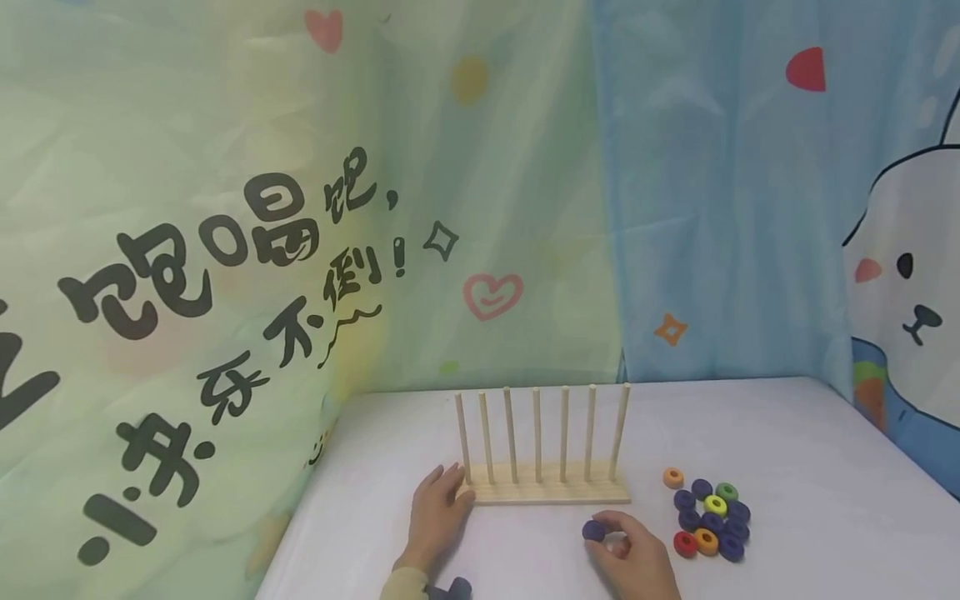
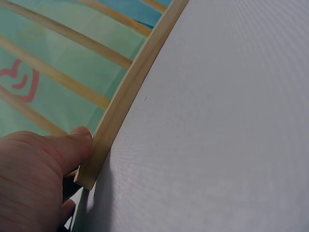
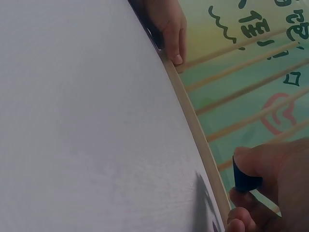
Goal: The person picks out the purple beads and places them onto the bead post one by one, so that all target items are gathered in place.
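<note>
A wooden peg rack (image 1: pixel 551 493), a flat base with a row of several upright rods, stands on the white table. My left hand (image 1: pixel 438 512) grips the left end of its base; the left wrist view has the thumb (image 2: pixel 77 147) against the base edge and the other fingers mostly hidden behind. My right hand (image 1: pixel 637 557) pinches a dark blue bead (image 1: pixel 594 531) between thumb and fingertips, in front of the base near its right end. In the right wrist view the fingers partly cover this blue bead (image 3: pixel 247 181). All the rods are bare.
To the right lies a loose cluster of ring beads: several dark blue ones (image 1: pixel 731 547), a red bead (image 1: pixel 685 544), a yellow bead (image 1: pixel 716 506), a green bead (image 1: pixel 727 492) and two orange ones (image 1: pixel 673 477). Printed curtains (image 1: pixel 487 208) hang behind the table (image 1: pixel 360 467).
</note>
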Motion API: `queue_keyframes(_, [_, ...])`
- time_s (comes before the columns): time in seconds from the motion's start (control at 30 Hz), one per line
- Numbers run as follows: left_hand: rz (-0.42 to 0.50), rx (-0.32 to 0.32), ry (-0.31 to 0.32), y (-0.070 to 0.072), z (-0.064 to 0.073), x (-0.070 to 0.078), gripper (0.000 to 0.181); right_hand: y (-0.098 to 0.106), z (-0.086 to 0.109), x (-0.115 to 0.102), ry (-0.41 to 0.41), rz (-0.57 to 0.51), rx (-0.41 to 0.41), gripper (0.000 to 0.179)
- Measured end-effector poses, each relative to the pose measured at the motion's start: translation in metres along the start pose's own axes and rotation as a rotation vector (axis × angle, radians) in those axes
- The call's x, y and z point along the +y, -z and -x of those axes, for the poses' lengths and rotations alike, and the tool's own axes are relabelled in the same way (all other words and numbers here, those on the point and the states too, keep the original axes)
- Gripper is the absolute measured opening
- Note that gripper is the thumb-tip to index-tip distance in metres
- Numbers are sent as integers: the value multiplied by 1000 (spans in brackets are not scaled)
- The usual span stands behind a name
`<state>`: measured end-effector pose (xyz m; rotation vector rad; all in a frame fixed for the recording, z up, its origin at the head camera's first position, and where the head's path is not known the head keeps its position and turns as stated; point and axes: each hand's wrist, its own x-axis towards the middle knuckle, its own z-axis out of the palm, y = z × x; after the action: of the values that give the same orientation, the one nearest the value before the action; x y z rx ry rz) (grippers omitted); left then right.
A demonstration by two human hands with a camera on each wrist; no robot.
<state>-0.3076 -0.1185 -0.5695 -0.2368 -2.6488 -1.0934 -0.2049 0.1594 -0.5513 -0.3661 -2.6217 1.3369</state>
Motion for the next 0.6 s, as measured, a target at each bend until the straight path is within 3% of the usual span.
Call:
queue_keyframes(0.33, [7,1,5,-3,-6,-1,45,-4,-2,-6,-83,-84,-13,42])
queue_keyframes(0.6, [-1,-1,28,-1,-5,-1,53,-12,3,-18,-72,-115,-4,40])
